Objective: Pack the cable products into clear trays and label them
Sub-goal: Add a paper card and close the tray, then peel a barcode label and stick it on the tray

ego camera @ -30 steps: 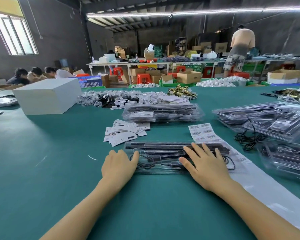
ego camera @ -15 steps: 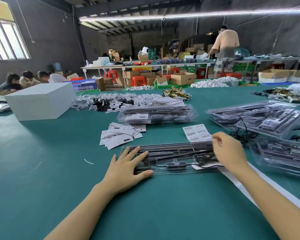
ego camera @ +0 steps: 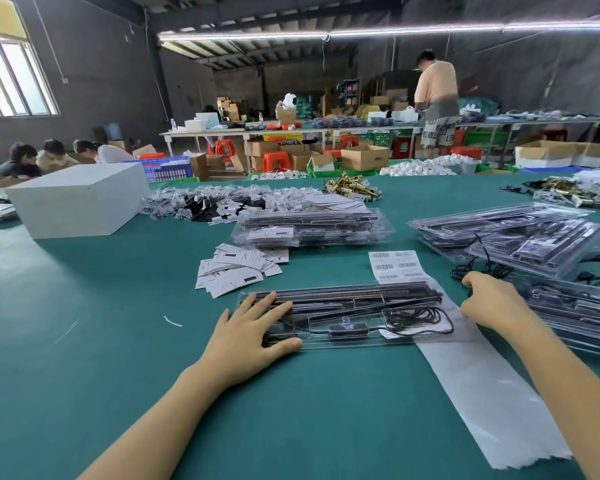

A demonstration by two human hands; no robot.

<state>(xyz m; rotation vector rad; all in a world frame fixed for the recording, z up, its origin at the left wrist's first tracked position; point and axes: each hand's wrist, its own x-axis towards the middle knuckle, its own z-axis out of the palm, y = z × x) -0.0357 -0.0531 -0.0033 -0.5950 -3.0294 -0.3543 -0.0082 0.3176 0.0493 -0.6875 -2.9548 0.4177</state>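
A clear tray [ego camera: 361, 303] lies on the green table in front of me, with black bars and a coiled black cable [ego camera: 416, 318] inside it. My left hand [ego camera: 250, 337] presses flat on the tray's left end, fingers spread. My right hand [ego camera: 492, 303] sits just off the tray's right end, fingers curled down beside loose black cables [ego camera: 478, 270]; what is under the fingers is hidden. A long white label strip [ego camera: 482, 393] runs under the tray, with barcode labels [ego camera: 395, 265] at its far end.
A stack of filled trays [ego camera: 312, 226] lies behind, and more tray stacks [ego camera: 534, 237] crowd the right side. Paper cards [ego camera: 236, 268] are scattered left of centre. A white box [ego camera: 80, 199] stands at far left. People work at tables beyond.
My right hand lifted off the tray, curled, and moved right past its end. My left hand went from a curled rest at the tray's corner to pressing flat on it.
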